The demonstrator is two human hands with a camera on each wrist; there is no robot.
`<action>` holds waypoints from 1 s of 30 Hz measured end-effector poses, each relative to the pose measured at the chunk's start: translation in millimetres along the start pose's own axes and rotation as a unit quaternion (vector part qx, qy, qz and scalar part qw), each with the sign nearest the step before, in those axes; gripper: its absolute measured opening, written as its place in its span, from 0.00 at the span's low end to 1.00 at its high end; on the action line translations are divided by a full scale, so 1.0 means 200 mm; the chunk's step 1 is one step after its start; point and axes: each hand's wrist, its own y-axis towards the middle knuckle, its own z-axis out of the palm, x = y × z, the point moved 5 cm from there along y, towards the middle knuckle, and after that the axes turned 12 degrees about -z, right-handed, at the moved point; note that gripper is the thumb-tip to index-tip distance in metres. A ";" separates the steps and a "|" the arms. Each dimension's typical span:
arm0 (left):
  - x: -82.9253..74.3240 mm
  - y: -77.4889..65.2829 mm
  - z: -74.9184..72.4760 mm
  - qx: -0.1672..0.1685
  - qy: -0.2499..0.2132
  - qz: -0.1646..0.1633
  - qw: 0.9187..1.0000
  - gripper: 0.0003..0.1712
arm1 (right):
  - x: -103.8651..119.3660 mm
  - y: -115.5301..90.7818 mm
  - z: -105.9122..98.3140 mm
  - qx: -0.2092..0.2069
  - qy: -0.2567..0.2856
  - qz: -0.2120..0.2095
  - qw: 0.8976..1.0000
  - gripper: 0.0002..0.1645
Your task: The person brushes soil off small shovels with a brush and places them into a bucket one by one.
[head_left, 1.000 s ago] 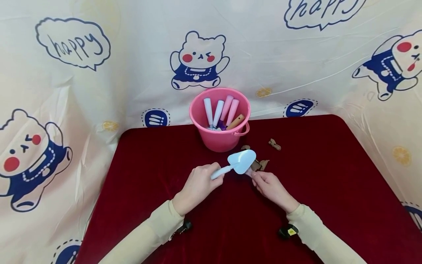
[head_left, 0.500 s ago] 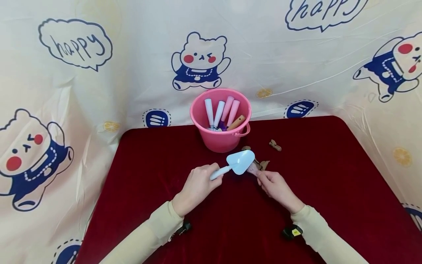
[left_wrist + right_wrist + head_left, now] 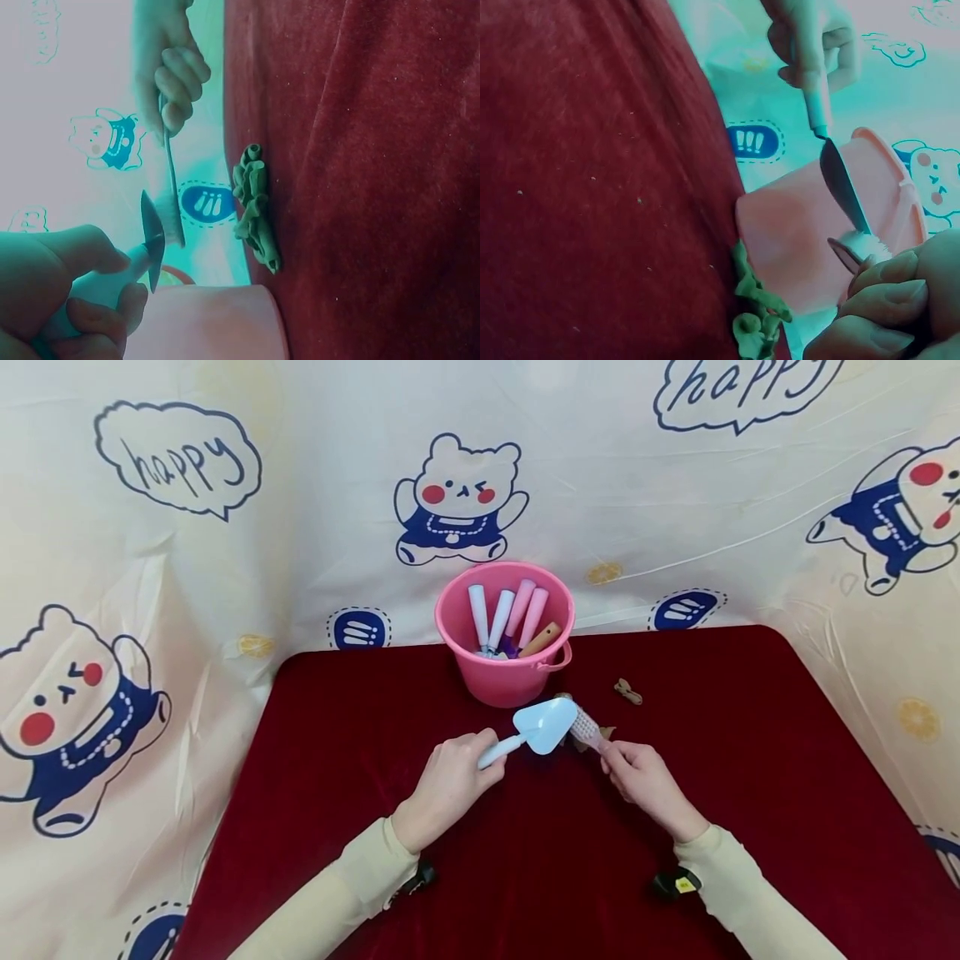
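Note:
My left hand (image 3: 450, 781) grips the handle of a light blue garden trowel (image 3: 546, 725), its blade pointing right. My right hand (image 3: 648, 781) holds a brush (image 3: 587, 729) by its pale handle. The bristles, white in the right wrist view, are right at the trowel blade. Both tools are raised above the table in the wrist views. Beneath them lies a cluster of brown, curled, clay-like pieces (image 3: 255, 206), partly hidden by the tools in the head view.
A pink bucket (image 3: 495, 681) stands behind the hands, holding several tools with blue, pink and wooden handles (image 3: 540, 639). Another small brown piece (image 3: 628, 692) lies to its right. Dark red cloth (image 3: 360, 718) covers the table, and a printed curtain (image 3: 315, 527) hangs behind.
My right hand has shifted to the right with the brush, and more of the brush head shows beside the trowel. My left hand and the trowel have hardly moved.

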 end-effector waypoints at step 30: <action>-0.04 0.01 -0.19 -0.030 -0.001 0.017 0.999 0.09 | -0.08 -0.06 -0.11 -0.036 0.039 -0.002 0.999 0.33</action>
